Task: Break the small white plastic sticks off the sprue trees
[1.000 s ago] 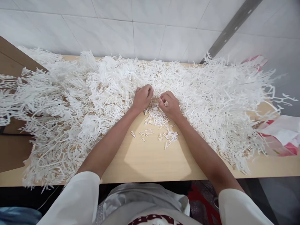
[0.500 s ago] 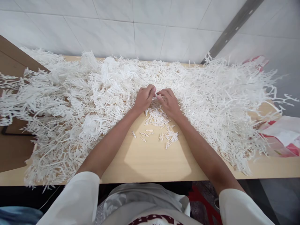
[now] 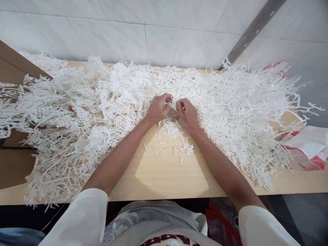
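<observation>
My left hand (image 3: 158, 108) is over the middle of a heap of thin white branching plastic pieces (image 3: 120, 85). Its thumb and index finger curve apart, and white bits show in the gap. Close by on the right, my right hand (image 3: 187, 113) has its thumb and fingertips pinched on a small white plastic piece (image 3: 174, 103), partly hidden by the fingers. Below both hands lies a small pile of short white plastic sticks (image 3: 170, 129). More loose sticks (image 3: 185, 150) are scattered nearer to me on the wooden table (image 3: 164, 179).
White pieces spread widely across the table to both sides. A cardboard box (image 3: 15, 65) stands at the left. At the right edge lies a red and white plastic bag (image 3: 304, 147). A tiled wall (image 3: 128, 37) with a grey metal upright (image 3: 252, 34) rises behind the table.
My left thumb and index finger have parted from a pinch. My right hand has shifted slightly right, its fingers now more bent. The loose sticks look the same.
</observation>
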Available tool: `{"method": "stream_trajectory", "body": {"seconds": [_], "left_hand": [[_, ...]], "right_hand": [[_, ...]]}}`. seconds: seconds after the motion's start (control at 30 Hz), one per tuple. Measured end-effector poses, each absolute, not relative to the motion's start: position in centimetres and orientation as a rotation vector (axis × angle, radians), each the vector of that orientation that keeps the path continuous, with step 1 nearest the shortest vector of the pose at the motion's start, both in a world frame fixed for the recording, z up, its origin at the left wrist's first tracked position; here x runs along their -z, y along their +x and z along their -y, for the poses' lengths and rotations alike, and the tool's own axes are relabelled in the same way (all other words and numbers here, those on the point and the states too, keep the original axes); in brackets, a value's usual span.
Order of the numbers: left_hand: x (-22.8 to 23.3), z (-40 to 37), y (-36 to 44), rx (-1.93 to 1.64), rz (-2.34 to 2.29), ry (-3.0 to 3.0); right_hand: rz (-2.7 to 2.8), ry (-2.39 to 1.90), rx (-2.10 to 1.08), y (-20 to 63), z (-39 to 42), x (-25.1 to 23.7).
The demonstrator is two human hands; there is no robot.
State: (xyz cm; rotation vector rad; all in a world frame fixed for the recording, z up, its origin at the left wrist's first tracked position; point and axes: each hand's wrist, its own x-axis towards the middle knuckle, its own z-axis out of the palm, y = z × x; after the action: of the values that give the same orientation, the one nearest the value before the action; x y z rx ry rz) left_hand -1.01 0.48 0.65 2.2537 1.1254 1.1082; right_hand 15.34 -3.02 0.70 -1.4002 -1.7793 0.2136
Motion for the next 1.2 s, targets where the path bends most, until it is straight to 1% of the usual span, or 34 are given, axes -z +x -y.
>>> {"method": "stream_trajectory", "body": {"seconds": [0.1,0.2,0.4,0.53,0.73,0.87,1.2], "left_hand": [[-0.6,-0.6,-0.9,-1.129,-1.139,2.236],[-0.5,-0.7,-0.9,-1.167,-1.148,2.203],[-0.5,-0.5,-1.1,-1.182,-1.14,2.225],[-0.6,-0.3,-1.1,-1.229,-1.165,2.266],[-0.7,-0.5,-0.9,-1.173,-1.156,2.254],[-0.3,-0.9,-0.9,-1.135,-1.077,2.358],[-0.2,-0.5,-0.5,-1.033,-1.134,2.574]], "right_hand": [[1.774,-1.312,-0.334,15.5,2.8,-0.6],[1.784,-1.272,-0.373,15.6,2.5,-0.2],[1.855,-1.318,-0.251,15.8,2.2,0.3],[1.841,-1.277,-0.209,15.9,2.2,0.2],[1.789,-1.321,-0.154,15.9,2.4,-0.2],[1.804,-1.391,-0.106,15.5,2.8,-0.7],[1.83,-1.34,-0.037,15.3,2.9,-0.7]]}}
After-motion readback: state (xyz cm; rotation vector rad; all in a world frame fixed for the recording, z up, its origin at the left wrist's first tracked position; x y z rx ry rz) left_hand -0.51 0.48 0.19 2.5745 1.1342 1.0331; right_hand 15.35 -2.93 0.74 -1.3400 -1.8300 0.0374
